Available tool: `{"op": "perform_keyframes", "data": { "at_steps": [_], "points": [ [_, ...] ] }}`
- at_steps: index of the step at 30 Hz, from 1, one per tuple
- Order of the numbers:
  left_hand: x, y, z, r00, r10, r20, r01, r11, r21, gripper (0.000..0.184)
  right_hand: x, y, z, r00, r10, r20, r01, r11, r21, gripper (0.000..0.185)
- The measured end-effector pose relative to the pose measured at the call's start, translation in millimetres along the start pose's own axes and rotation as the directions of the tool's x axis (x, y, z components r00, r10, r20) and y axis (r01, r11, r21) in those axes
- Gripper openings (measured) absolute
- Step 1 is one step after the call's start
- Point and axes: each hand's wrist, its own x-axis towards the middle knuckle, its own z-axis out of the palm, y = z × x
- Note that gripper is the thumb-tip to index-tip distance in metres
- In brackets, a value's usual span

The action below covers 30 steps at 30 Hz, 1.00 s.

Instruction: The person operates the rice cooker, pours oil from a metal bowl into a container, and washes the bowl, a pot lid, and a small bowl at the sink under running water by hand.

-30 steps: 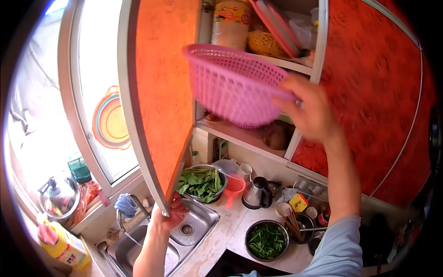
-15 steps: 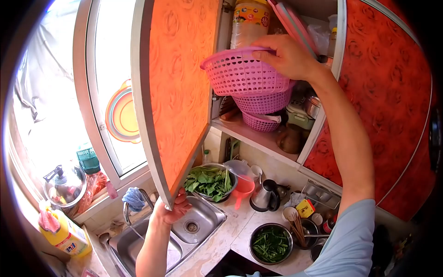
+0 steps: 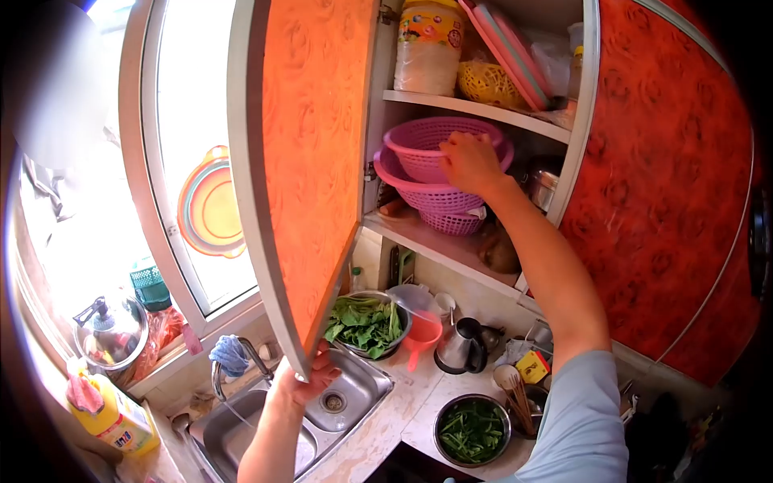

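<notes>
My right hand [image 3: 473, 163] grips the rim of a pink plastic basket [image 3: 423, 137] inside the open wall cupboard. This basket sits in the top of a wider pink basket [image 3: 439, 196], and a smaller pink basket [image 3: 451, 223] shows underneath, on the lower shelf. Below the window side, my left hand [image 3: 312, 377] has its fingers closed round the bottom corner of the orange cupboard door [image 3: 310, 177], holding it swung out. The thumb of my right hand is partly hidden.
Above the baskets, a shelf [image 3: 483, 111] carries a large plastic jar [image 3: 427, 48] and a yellow basket [image 3: 491, 84]. A steel double sink [image 3: 342, 394] lies under the door. On the counter stand leafy greens [image 3: 366, 324], a kettle [image 3: 460, 346] and a bowl of cut greens [image 3: 473, 431].
My right hand has lowered the top pink basket from in front of the upper shelf into the stack. The yellow basket behind has come into view. My left hand stays at the door corner.
</notes>
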Motion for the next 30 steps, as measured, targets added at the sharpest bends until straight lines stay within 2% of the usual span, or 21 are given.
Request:
{"op": "perform_keyframes", "data": {
  "at_steps": [2, 4, 6, 7, 10, 11, 12, 13, 14, 16, 17, 18, 19, 20, 21, 22, 24, 25, 26, 27, 30],
  "points": [
    [10, -18, -2, 0.995, -0.042, 0.093, 0.043, 0.999, -0.004, 0.018, -5, -5, -1, 0.999, 0.017, 0.032, -0.018, 0.999, 0.033, 0.025],
    [12, -41, 36, 1.000, -0.021, -0.015, 0.023, 0.994, 0.108, 0.017, -9, -7, -1, 0.989, 0.056, 0.138, -0.067, 0.995, 0.072, 0.028],
    [23, -65, 60, 0.998, -0.012, -0.055, 0.015, 0.998, 0.054, 0.019, -7, -1, 3, 0.962, 0.209, 0.175, -0.205, 0.978, -0.042, 0.030],
    [27, -74, 74, 0.985, -0.001, -0.174, 0.013, 0.998, 0.065, 0.021, -5, 6, 4, 0.940, 0.288, 0.186, -0.273, 0.957, -0.103, 0.031],
    [41, -98, 99, 0.988, 0.009, -0.155, 0.006, 0.995, 0.098, 0.030, -11, 21, 13, 0.888, 0.339, -0.310, -0.406, 0.895, -0.185, 0.033],
    [48, -108, 100, 0.985, -0.004, -0.175, 0.012, 0.999, 0.045, 0.044, -19, 20, 15, 0.819, 0.460, -0.342, -0.498, 0.866, -0.028, 0.033],
    [58, -114, 97, 0.980, -0.043, -0.192, 0.070, 0.988, 0.136, 0.053, -27, 15, 11, 0.737, 0.577, -0.352, -0.572, 0.810, 0.131, 0.033],
    [67, -122, 104, 0.985, -0.039, -0.170, 0.065, 0.987, 0.148, 0.051, -35, 13, 9, 0.643, 0.685, -0.342, -0.622, 0.728, 0.288, 0.033],
    [74, -129, 109, 0.988, -0.032, -0.149, 0.056, 0.986, 0.159, 0.051, -44, 14, 14, 0.686, 0.631, -0.362, -0.598, 0.773, 0.213, 0.030],
    [100, -146, 96, 0.995, -0.083, 0.052, 0.072, 0.980, 0.187, 0.058, -66, 18, 30, 0.637, 0.694, -0.336, -0.527, 0.710, 0.466, 0.029],
    [111, -156, 101, 0.994, -0.092, 0.053, 0.082, 0.983, 0.164, 0.060, -85, 31, 41, 0.638, 0.695, -0.330, -0.287, 0.613, 0.736, 0.030],
    [123, -161, 103, 0.990, -0.108, 0.091, 0.087, 0.973, 0.215, 0.059, -112, 12, -9, 0.675, 0.724, -0.145, -0.158, 0.334, 0.929, 0.040],
    [134, -170, 104, 0.991, -0.089, 0.100, 0.061, 0.966, 0.252, 0.057, -139, -10, -62, 0.687, 0.725, 0.053, -0.011, -0.062, 0.998, 0.050],
    [150, -180, 100, 0.991, -0.093, 0.099, 0.067, 0.968, 0.242, 0.054, -166, -31, -114, 0.672, 0.699, 0.242, 0.089, -0.401, 0.912, 0.060],
    [166, -184, 91, 0.979, -0.100, 0.176, 0.043, 0.952, 0.303, 0.052, -205, -43, -130, 0.718, 0.690, 0.092, 0.173, -0.305, 0.937, 0.068],
    [170, -184, 113, 0.995, -0.091, 0.041, 0.073, 0.946, 0.317, 0.052, -232, -59, -136, 0.734, 0.676, 0.067, 0.087, -0.192, 0.978, 0.064],
    [189, -179, 115, 0.988, -0.142, 0.069, 0.091, 0.869, 0.487, 0.054, -287, -91, -147, 0.763, 0.646, 0.019, -0.075, 0.059, 0.995, 0.061],
    [195, -176, 121, 0.988, -0.142, 0.059, 0.084, 0.822, 0.563, 0.055, -318, -108, -134, 0.740, 0.645, 0.188, -0.232, -0.017, 0.972, 0.056],
    [202, -173, 126, 0.988, -0.146, 0.055, 0.078, 0.767, 0.636, 0.056, -340, -127, -127, 0.597, 0.646, 0.475, -0.489, -0.176, 0.854, 0.037],
    [215, -176, 118, 0.980, -0.158, 0.122, 0.040, 0.752, 0.658, 0.057, -361, -136, -108, 0.416, 0.589, 0.693, -0.645, -0.346, 0.681, 0.021],
    [226, -171, 132, 0.972, -0.205, 0.112, 0.051, 0.654, 0.755, 0.063, -458, -140, -22, 0.033, 0.532, 0.846, -0.779, -0.516, 0.355, 0.021]
  ]
}}
